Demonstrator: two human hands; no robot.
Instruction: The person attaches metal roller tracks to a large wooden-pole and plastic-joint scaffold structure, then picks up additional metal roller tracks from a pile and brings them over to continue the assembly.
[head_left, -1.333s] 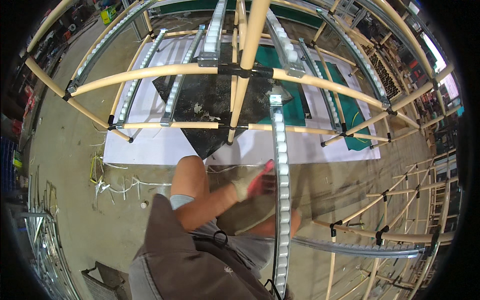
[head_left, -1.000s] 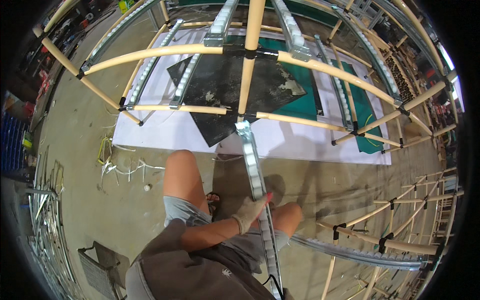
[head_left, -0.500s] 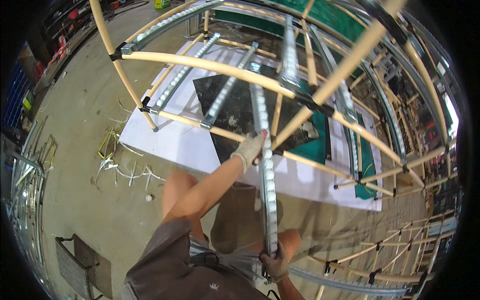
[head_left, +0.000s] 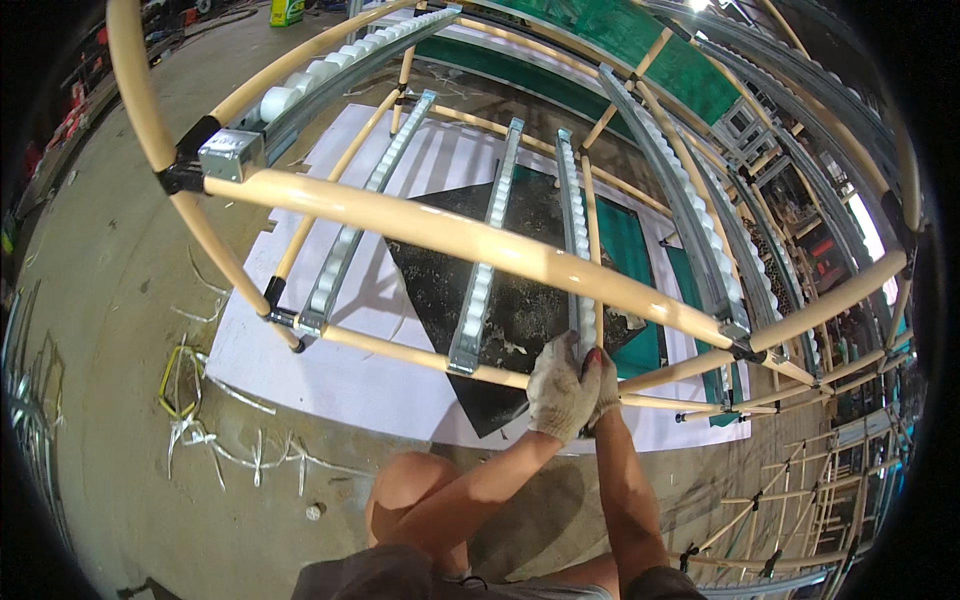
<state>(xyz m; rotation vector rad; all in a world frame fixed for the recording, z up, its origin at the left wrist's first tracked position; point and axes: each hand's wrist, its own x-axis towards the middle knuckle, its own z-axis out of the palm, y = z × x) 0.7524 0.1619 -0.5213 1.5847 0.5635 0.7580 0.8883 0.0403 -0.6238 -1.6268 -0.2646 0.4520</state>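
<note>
A metal roller track (head_left: pixel 572 215) with white rollers slopes away from me inside a frame of cream-coloured pipes (head_left: pixel 450 235). Its near end rests about level with the frame's lower front pipe (head_left: pixel 390 347). My left hand (head_left: pixel 556 392), in a pale knitted glove, is closed on the left of that end. Pressed beside it, my right hand (head_left: pixel 603 388), gloved too, grips the same end from the right. The fingers partly hide the track's tip and its joint with the pipe. Two similar tracks, a middle one (head_left: pixel 485 265) and a left one (head_left: pixel 350 225), lie to the left.
An upper front pipe crosses above my hands, with a metal-ended upper track (head_left: pixel 232 155) at its left. White sheeting (head_left: pixel 260 345) and a dark panel (head_left: pixel 430 270) lie beneath the frame. Loose strapping (head_left: pixel 205 440) is on the floor at left. More pipe frames (head_left: pixel 800 510) stand at right.
The roller track has moved forward and down into the frame. My right hand has come up from its near end by my lap to join the left. My view has moved closer to the frame.
</note>
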